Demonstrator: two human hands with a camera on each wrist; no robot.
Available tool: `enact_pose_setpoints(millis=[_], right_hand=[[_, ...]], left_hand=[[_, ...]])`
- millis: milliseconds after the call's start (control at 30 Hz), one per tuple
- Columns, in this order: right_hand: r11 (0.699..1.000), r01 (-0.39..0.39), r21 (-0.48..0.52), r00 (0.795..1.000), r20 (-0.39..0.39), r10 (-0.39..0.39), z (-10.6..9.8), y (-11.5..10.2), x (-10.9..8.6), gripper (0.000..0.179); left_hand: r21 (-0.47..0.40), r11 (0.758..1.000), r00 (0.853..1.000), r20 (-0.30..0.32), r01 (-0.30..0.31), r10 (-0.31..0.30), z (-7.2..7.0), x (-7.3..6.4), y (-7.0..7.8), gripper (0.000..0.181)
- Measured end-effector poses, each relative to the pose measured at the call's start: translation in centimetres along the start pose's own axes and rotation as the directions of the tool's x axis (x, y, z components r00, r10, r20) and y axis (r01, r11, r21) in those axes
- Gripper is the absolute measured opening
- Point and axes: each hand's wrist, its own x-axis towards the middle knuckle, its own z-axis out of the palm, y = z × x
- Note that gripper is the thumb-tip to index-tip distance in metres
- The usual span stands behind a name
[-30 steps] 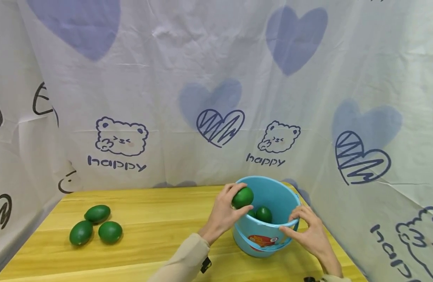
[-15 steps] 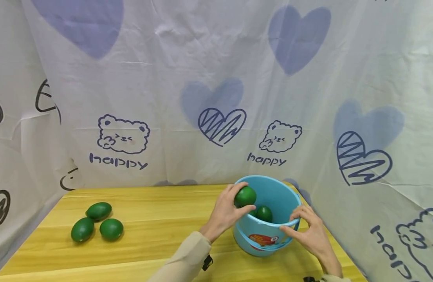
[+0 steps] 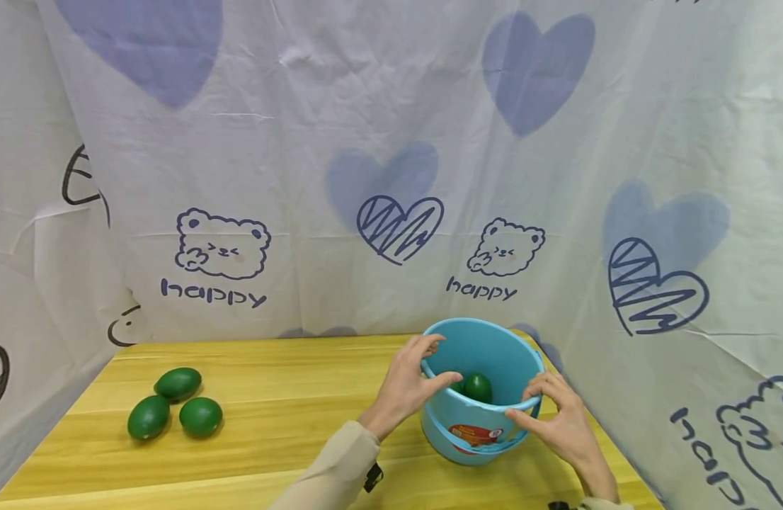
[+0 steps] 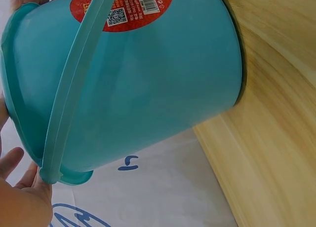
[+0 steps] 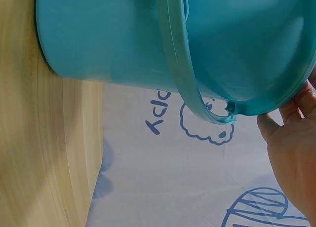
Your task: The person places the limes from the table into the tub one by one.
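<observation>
A light blue bucket [image 3: 449,421] with a red label stands on the table's right half. Inside it lie smooth, dark green oval fruits; one [image 3: 477,388] shows clearly, and another is partly hidden behind the near rim. My left hand [image 3: 407,386] is at the bucket's left rim, thumb and fingers spread apart with nothing between them. At the right rim, my right hand [image 3: 560,418] grips the edge between thumb and fingers. The right wrist view shows that hand [image 5: 291,148] at the rim too. Three similar green fruits [image 3: 201,416] lie together at the table's left.
The yellow wood-grain table [image 3: 289,425] ends at a pale cloth [image 3: 315,283] printed with hearts and bears behind it and at both sides. The bucket's handle [image 4: 74,84] hangs down its near side. The bucket is close to the cloth on the right.
My left hand has let go of the green fruit it held over the bucket, and that fruit is out of its fingers. My right hand keeps its grip on the rim.
</observation>
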Motion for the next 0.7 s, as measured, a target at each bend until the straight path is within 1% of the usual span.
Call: enact_pose_setpoints(millis=[167,267,467,600,700], right_hand=[[1.000,0.007,0.001,1.000,-0.004,-0.007,0.00,0.15,-0.03,0.035],[1.000,0.005,0.006,1.000,-0.001,-0.005,0.01,0.15,-0.03,0.035],[1.000,0.006,0.012,1.000,0.001,-0.006,0.00,0.11,-0.03,0.034],[1.000,0.015,0.019,1.000,-0.003,-0.015,-0.03,0.03,0.03,0.035],[1.000,0.015,0.025,1.000,0.001,-0.015,-0.07,-0.12,0.07,0.035]], left_hand=[[0.001,1.000,1.000,0.004,-0.004,0.004,-0.01,-0.03,0.10,0.053],[0.000,1.000,1.000,0.006,-0.019,0.019,-0.08,-0.14,0.10,0.050],[0.011,1.000,0.999,0.013,-0.029,0.029,-0.20,-0.35,0.02,0.044],[0.031,0.998,0.998,-0.009,-0.061,0.061,-0.43,-0.42,-0.03,0.040],[0.032,0.997,0.998,-0.021,-0.066,0.067,-0.83,-0.69,-0.16,0.038]])
